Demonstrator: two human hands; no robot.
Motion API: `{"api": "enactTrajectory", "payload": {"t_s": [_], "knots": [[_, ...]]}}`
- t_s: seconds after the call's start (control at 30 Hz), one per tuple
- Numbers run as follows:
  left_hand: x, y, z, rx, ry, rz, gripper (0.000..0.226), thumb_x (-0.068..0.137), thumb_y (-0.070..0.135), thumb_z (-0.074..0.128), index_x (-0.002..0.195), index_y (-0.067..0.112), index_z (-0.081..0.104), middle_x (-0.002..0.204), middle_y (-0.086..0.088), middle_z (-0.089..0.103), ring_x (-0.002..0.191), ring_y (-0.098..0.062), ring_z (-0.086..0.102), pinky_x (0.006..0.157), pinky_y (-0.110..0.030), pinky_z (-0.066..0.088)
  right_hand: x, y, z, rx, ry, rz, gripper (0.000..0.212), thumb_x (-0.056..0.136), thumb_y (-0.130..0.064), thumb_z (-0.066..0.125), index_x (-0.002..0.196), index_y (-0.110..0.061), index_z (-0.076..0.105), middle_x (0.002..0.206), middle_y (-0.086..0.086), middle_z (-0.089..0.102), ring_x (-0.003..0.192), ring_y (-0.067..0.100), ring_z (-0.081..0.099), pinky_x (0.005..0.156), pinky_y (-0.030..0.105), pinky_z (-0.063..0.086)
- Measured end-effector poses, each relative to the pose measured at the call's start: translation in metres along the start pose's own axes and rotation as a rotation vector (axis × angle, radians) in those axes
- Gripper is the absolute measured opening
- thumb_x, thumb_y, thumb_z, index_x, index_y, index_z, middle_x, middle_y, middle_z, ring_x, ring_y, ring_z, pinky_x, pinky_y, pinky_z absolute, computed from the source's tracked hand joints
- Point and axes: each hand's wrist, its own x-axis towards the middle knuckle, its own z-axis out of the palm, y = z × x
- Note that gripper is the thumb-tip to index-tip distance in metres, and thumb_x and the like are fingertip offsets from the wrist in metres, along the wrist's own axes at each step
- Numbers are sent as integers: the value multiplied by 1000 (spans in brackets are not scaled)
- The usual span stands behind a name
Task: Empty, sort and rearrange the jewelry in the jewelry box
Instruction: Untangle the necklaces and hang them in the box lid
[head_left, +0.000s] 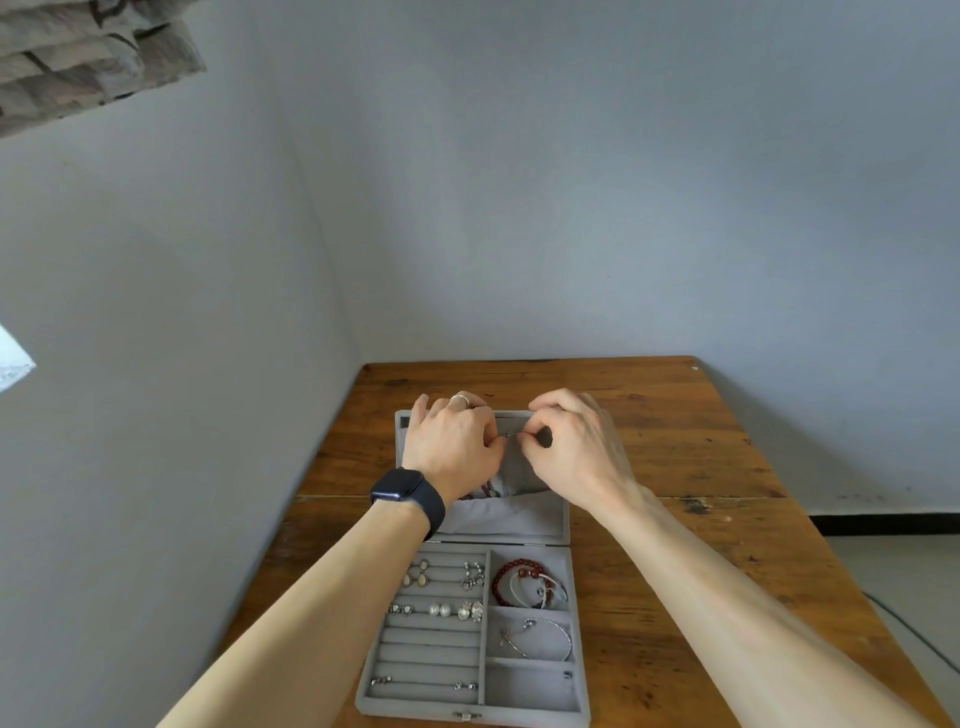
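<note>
A grey velvet jewelry box (470, 713) lies open on the wooden table, its lid (545, 514) folded flat away from me. Both hands are over the lid. My left hand (452, 441) and my right hand (576, 447) pinch a thin silver necklace chain (511, 435) stretched between their fingertips near the lid's top. A dark beaded piece (485, 488) peeks from the lid's pocket under my left wrist. In the base, earrings (441, 609) sit in the ring rolls, a red bead bracelet (511, 579) fills the upper right compartment and a silver bangle (545, 636) the middle one.
The wooden table (675, 467) stands in a room corner, grey walls behind and to the left. Its right edge drops to a pale floor with a cable (914, 631). A small clasp (466, 715) is on the box's near edge. My left wrist wears a dark watch (400, 486).
</note>
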Motion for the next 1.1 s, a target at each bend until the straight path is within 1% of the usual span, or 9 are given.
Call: {"api": "enactTrajectory", "payload": {"t_s": [0.1,0.43,0.63,0.73,0.8,0.87,0.93,1.0,1.1], "knots": [[0,4,3,24,31,-22,25,93,42,52,86,25,69,120,4,63,106,-24,58,108,-43,34,0,-2,3,-2,61,1,11,88,-24,70,86,-16,75,110,-4,67,102,25,58,85,39,49],[2,9,5,94,5,-64,27,94,38,49,101,20,68,124,-1,59,111,-26,56,106,-44,36,4,-12,14,-59,123,63,11,82,-22,72,76,-13,71,101,-1,67,92,28,56,74,38,51],[1,5,6,119,-44,-8,22,88,45,61,96,26,69,134,1,52,116,-25,52,108,-44,32,-2,-3,6,-68,-15,-51,6,81,-19,75,76,-15,76,119,3,63,105,30,53,87,41,49],[-3,-1,3,73,-49,47,19,82,45,67,84,30,55,129,3,54,114,-24,52,108,-41,32,-12,5,4,-16,-68,-75,8,84,-23,75,90,-19,78,136,3,55,124,24,46,100,34,44],[-4,-5,0,44,-9,63,25,83,39,66,87,28,45,113,4,58,105,-24,55,102,-38,37,-22,9,6,103,-5,-33,16,82,-20,76,97,-18,72,140,2,51,131,20,44,102,25,36],[-3,-7,-2,-6,33,44,29,85,39,66,95,26,42,101,4,58,98,-23,57,96,-37,40,-32,9,11,225,107,67,32,79,-17,79,106,-18,61,135,2,50,127,16,47,101,14,31],[-3,-8,-2,-38,39,28,39,86,43,67,111,24,42,108,3,63,101,-23,58,96,-38,40,-42,8,18,385,133,224,49,79,-19,80,117,-24,48,127,-2,50,117,13,50,90,2,31],[-2,-6,0,-30,27,31,56,86,49,67,129,24,39,123,1,63,112,-25,58,100,-41,40,-49,4,25,506,71,330,63,81,-22,80,124,-36,35,119,-6,51,106,12,54,77,6,38],[1,-4,5,37,23,28,65,88,54,64,141,28,38,134,-2,56,122,-26,53,104,-43,38,-54,-1,37,552,88,385,81,81,-18,81,136,-36,23,112,-7,56,94,14,61,69,9,41]]}}
